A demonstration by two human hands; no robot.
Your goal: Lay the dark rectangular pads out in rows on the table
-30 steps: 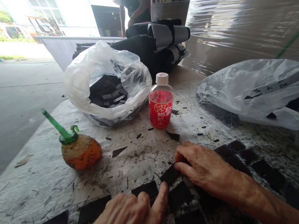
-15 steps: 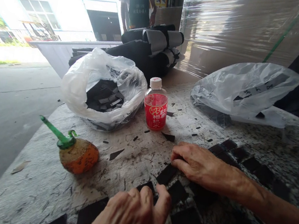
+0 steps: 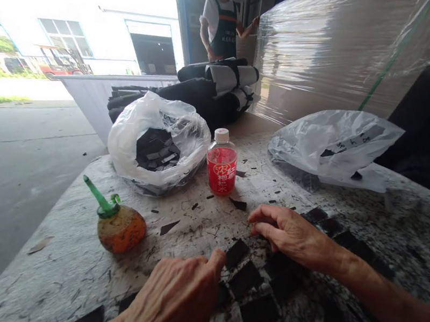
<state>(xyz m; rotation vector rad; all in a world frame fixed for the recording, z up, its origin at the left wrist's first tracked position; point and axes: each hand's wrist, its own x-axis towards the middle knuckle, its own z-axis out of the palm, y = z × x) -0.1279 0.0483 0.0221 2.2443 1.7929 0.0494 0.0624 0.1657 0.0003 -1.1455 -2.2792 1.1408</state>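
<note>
Several black rectangular pieces [image 3: 259, 314] lie in rough rows on the speckled tabletop [image 3: 69, 279]. My left hand [image 3: 180, 291] is low over them, its fingers curled down and mostly hidden behind the back of the hand; what it holds, if anything, does not show. Near the top of the rows is my right hand [image 3: 285, 232], thumb and index finger apart with nothing visible between them. A single black piece [image 3: 237, 252] lies between the two hands. Beyond them stands a bottle with a red label [image 3: 221, 170].
An orange oil can [image 3: 121, 230] with a green spout stands at the left. Behind are an open plastic bag of black pieces [image 3: 120, 140] and another plastic bag [image 3: 323, 145]. Dark rolls [image 3: 197, 93], a wrapped stack [image 3: 316, 63] and a person in an apron [image 3: 226, 26] are farther back.
The view has tilted up and shifted. My left hand's fingers have drawn in, uncovering the piece between the hands. My right thumb and index finger have parted. The person behind has raised an arm.
</note>
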